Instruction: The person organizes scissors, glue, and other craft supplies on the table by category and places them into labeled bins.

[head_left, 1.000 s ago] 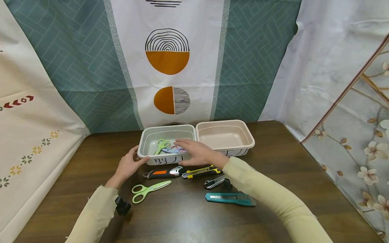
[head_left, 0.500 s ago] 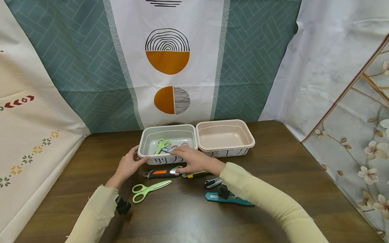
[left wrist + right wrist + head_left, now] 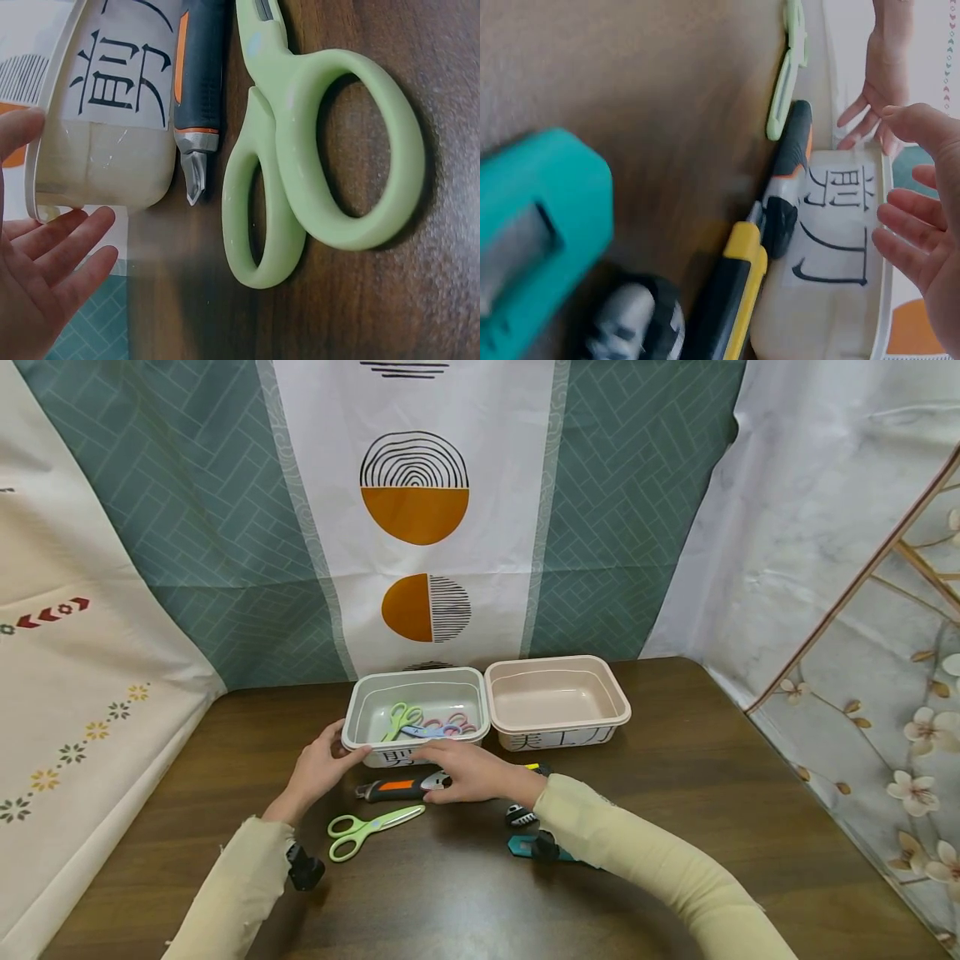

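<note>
My left hand [image 3: 318,772] grips the front left corner of a pale grey basin [image 3: 420,673], thumb on its rim and fingers against its side. Inside lie green scissors [image 3: 392,727], blue scissors [image 3: 426,732] and pink-handled ones, partly overlapping. Fingers spread, my right hand [image 3: 468,772] hovers before the basin's front wall, holding nothing. Below it lies a black and orange utility knife [image 3: 396,788], half covered by the hand in the head view. Nearer me, a light green pair of scissors [image 3: 397,817] lies on the table. In the right wrist view a yellow and black cutter [image 3: 741,241] lies beside the basin.
An empty beige basin [image 3: 555,693] stands right of the grey one; both have black characters on the front. A small grey and black cutter [image 3: 520,815] and a teal cutter [image 3: 521,846] lie partly under the right forearm. Patterned cloths hang behind the table.
My right hand has drawn back from over the grey basin, leftward and toward me, uncovering the scissors inside. The left hand has kept its place at the corner.
</note>
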`<state>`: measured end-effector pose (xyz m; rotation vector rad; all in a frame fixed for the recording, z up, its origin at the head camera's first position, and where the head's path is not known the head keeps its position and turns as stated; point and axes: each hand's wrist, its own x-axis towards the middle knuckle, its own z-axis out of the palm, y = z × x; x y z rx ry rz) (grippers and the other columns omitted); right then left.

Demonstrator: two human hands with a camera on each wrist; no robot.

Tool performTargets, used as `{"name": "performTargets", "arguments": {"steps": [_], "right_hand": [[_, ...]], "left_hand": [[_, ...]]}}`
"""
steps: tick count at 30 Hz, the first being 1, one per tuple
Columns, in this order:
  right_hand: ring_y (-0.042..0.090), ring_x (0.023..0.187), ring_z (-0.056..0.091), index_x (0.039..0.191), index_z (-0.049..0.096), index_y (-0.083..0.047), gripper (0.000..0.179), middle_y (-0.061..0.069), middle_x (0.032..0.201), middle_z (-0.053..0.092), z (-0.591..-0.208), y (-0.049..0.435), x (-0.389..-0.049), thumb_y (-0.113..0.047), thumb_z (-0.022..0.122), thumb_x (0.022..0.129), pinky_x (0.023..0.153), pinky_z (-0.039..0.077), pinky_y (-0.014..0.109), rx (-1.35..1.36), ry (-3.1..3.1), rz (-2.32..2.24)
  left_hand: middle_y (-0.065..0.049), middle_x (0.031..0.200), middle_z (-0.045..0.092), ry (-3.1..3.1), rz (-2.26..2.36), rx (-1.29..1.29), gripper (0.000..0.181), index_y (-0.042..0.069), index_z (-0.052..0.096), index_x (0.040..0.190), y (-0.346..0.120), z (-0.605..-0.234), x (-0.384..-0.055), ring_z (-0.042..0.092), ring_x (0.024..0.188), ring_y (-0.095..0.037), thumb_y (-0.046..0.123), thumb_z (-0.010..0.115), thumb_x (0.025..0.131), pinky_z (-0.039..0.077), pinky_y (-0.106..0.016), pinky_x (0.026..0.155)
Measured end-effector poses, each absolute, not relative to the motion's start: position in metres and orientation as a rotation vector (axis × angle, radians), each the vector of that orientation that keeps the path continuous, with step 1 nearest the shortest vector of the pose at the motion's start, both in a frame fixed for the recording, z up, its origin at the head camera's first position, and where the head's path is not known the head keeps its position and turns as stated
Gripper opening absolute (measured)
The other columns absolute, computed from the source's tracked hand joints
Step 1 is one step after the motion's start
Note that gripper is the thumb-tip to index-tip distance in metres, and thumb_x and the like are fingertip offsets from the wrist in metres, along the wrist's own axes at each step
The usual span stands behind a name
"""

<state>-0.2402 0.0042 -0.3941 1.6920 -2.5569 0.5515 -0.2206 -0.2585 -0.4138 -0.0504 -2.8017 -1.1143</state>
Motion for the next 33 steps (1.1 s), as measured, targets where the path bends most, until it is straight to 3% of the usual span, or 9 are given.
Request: {"name": "performTargets", "arguments": {"steps": [5,13,19,28,33], "right_hand": [[0.013,0.112,0.048,0.126,0.051,-0.008,0.052,0.004,0.123,0.052,-0.401,-0.001,-0.234,-0.030,0.067,0.081,0.095,0.036,0.021,1.738,-2.561,0.531],[0.008,0.093,0.052,0.115,0.061,-0.008,0.036,0.003,0.105,0.059,-0.413,-0.011,-0.229,-0.023,0.067,0.082,0.083,0.040,0.018,1.740,-2.569,0.516],[0.008,0.088,0.052,0.116,0.059,-0.009,0.038,0.001,0.100,0.059,-0.420,-0.023,-0.225,-0.023,0.067,0.081,0.079,0.041,0.018,1.712,-2.604,0.506],[0.009,0.098,0.054,0.116,0.060,-0.007,0.037,0.001,0.106,0.060,-0.432,-0.030,-0.225,-0.018,0.065,0.081,0.086,0.038,0.016,1.737,-2.601,0.488],[0.007,0.093,0.056,0.113,0.062,-0.010,0.033,0.000,0.102,0.061,-0.433,-0.035,-0.223,-0.018,0.066,0.081,0.081,0.040,0.015,1.725,-2.621,0.430]], "left_hand": [[-0.024,0.122,0.053,-2.803,-1.113,-0.042,0.075,-0.003,0.031,0.137,-0.261,-0.415,-0.219,0.057,0.094,-0.029,0.040,0.063,0.083,0.044,-0.032,0.070],[-0.024,0.122,0.053,-2.805,-1.117,-0.056,0.075,-0.003,0.031,0.137,-0.259,-0.411,-0.219,0.058,0.095,-0.030,0.041,0.062,0.084,0.044,-0.034,0.071],[-0.024,0.121,0.053,-2.814,-1.115,-0.050,0.075,-0.003,0.030,0.137,-0.259,-0.411,-0.219,0.057,0.096,-0.030,0.040,0.061,0.084,0.044,-0.035,0.072],[-0.024,0.120,0.054,-2.805,-1.122,-0.057,0.075,-0.003,0.031,0.137,-0.258,-0.412,-0.220,0.058,0.094,-0.030,0.040,0.062,0.084,0.044,-0.032,0.069],[-0.025,0.120,0.053,-2.808,-1.116,-0.052,0.075,-0.004,0.031,0.136,-0.258,-0.414,-0.220,0.058,0.094,-0.031,0.040,0.061,0.084,0.044,-0.032,0.069]]}}
